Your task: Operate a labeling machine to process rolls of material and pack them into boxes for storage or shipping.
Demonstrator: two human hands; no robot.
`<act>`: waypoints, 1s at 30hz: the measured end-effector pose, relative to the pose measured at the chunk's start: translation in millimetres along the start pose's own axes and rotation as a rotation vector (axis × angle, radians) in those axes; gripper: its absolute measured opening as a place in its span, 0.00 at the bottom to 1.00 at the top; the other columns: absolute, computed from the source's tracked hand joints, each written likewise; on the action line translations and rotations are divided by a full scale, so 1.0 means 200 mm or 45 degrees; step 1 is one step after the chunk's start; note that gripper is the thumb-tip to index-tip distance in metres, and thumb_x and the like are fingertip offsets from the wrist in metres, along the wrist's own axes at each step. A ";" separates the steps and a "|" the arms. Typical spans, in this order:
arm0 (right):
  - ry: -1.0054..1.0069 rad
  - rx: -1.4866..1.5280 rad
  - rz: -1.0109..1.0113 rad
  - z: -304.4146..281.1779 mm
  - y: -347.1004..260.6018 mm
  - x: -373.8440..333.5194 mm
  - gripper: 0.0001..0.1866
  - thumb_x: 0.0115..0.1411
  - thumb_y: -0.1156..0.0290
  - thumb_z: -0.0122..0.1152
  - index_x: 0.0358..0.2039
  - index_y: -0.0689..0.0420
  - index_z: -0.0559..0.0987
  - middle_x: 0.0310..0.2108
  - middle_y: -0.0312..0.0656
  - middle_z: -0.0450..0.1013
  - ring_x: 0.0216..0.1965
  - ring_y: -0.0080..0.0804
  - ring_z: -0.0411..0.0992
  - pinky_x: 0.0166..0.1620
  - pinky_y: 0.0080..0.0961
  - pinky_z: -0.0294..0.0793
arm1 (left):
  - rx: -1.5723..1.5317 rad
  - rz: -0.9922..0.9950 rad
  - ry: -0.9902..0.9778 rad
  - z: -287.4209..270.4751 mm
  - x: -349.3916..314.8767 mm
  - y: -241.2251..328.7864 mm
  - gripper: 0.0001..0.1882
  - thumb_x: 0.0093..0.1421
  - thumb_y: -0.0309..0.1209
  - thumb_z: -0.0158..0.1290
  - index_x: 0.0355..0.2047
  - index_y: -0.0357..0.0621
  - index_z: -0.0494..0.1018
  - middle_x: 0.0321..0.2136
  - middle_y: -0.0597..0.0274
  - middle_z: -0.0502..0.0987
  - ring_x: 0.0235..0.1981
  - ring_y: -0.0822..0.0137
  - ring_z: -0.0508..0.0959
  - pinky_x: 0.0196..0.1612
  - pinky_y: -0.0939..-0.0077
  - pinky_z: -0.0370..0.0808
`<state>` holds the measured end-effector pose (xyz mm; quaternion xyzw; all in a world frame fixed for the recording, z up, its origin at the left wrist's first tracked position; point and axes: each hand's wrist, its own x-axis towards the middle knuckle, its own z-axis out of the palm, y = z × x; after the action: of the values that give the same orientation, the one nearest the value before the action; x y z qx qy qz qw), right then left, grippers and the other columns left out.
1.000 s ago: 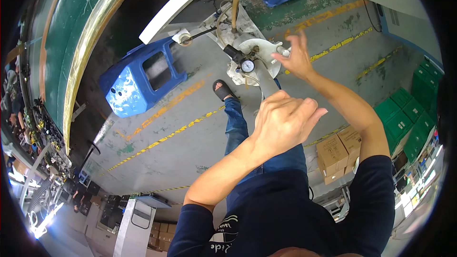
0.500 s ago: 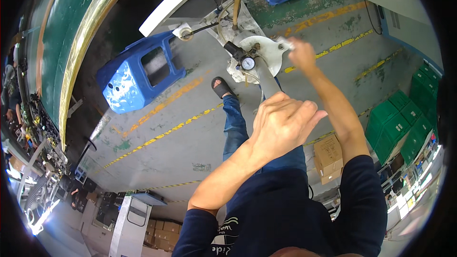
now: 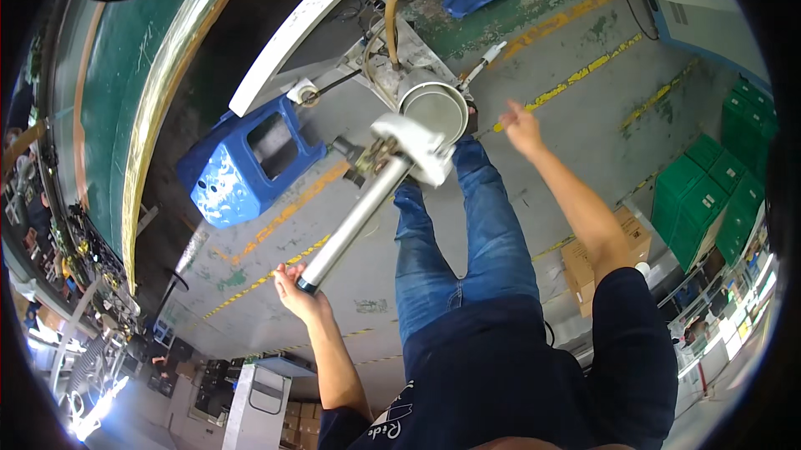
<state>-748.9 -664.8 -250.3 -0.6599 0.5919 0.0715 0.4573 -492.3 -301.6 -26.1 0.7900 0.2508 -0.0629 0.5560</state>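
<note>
Smooth tube (image 3: 356,221), perhaps metal; round pot (image 3: 435,108)

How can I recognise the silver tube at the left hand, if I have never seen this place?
Find the person's blue jeans near the middle of the picture, then look just left of them. A long tube slants from a white lid down to the left hand. It is straight, silver and shiny with a dark lower end, unlike the wide, open, round pot above.
</note>
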 end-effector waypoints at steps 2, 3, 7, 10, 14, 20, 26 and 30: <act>-0.021 0.077 -0.095 0.08 -0.09 -0.10 0.21 0.55 0.64 0.58 0.47 0.61 0.76 0.29 0.45 0.77 0.28 0.39 0.74 0.35 0.29 0.73 | -0.282 -0.309 0.031 -0.19 0.36 -0.25 0.09 0.66 0.35 0.49 0.30 0.47 0.68 0.21 0.66 0.72 0.26 0.71 0.74 0.40 0.73 0.74; -0.072 -0.020 -0.198 0.11 -0.15 -0.14 0.16 0.55 0.63 0.58 0.39 0.61 0.77 0.25 0.46 0.76 0.25 0.42 0.73 0.32 0.31 0.73 | -0.420 -0.464 0.050 -0.25 0.54 -0.38 0.10 0.65 0.36 0.50 0.28 0.47 0.68 0.22 0.66 0.72 0.25 0.70 0.74 0.41 0.71 0.74; -0.066 -0.313 -0.453 0.20 -0.42 -0.15 0.17 0.56 0.59 0.59 0.22 0.61 0.75 0.21 0.52 0.75 0.22 0.54 0.73 0.29 0.42 0.72 | -0.392 -0.620 0.052 -0.35 0.83 -0.79 0.16 0.64 0.41 0.52 0.22 0.50 0.67 0.24 0.65 0.72 0.26 0.66 0.73 0.45 0.62 0.75; -0.050 -0.645 -0.345 0.24 -0.50 -0.06 0.18 0.56 0.58 0.56 0.24 0.63 0.77 0.25 0.54 0.76 0.26 0.59 0.74 0.31 0.47 0.73 | -0.431 -0.832 0.083 -0.22 0.96 -0.95 0.16 0.62 0.43 0.54 0.29 0.43 0.69 0.29 0.59 0.74 0.31 0.62 0.76 0.45 0.60 0.77; -0.060 -0.798 -0.186 0.37 -0.45 0.05 0.20 0.57 0.58 0.53 0.25 0.65 0.79 0.25 0.55 0.76 0.27 0.57 0.74 0.30 0.44 0.73 | -0.421 -0.884 0.009 -0.16 1.07 -1.12 0.22 0.61 0.44 0.55 0.37 0.33 0.68 0.35 0.50 0.75 0.35 0.57 0.77 0.43 0.59 0.78; -0.086 -0.825 -0.126 0.34 -0.33 0.00 0.23 0.56 0.57 0.51 0.25 0.68 0.79 0.26 0.58 0.76 0.27 0.60 0.73 0.32 0.46 0.73 | -0.721 -1.113 -0.182 -0.08 0.94 -1.19 0.24 0.57 0.46 0.59 0.38 0.38 0.67 0.33 0.52 0.75 0.35 0.57 0.77 0.41 0.61 0.77; -0.036 -0.520 -0.504 0.22 -0.84 -0.40 0.11 0.56 0.67 0.56 0.25 0.61 0.78 0.21 0.50 0.75 0.24 0.49 0.73 0.28 0.39 0.71 | -0.237 -0.996 -0.433 -0.09 0.56 -1.21 0.23 0.59 0.47 0.57 0.48 0.46 0.70 0.37 0.58 0.74 0.37 0.65 0.75 0.42 0.67 0.73; 0.028 -0.434 -0.794 0.18 -1.18 -0.33 0.07 0.55 0.70 0.58 0.26 0.61 0.78 0.19 0.44 0.72 0.21 0.41 0.71 0.28 0.33 0.71 | 0.085 -0.839 -0.534 -0.17 0.22 -1.10 0.24 0.60 0.43 0.56 0.51 0.43 0.70 0.37 0.60 0.75 0.38 0.68 0.75 0.40 0.75 0.72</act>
<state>-552.0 -621.8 -106.2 -0.8765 0.3462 0.0191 0.3339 -563.0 -200.4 -217.1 0.6547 0.3698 -0.4062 0.5193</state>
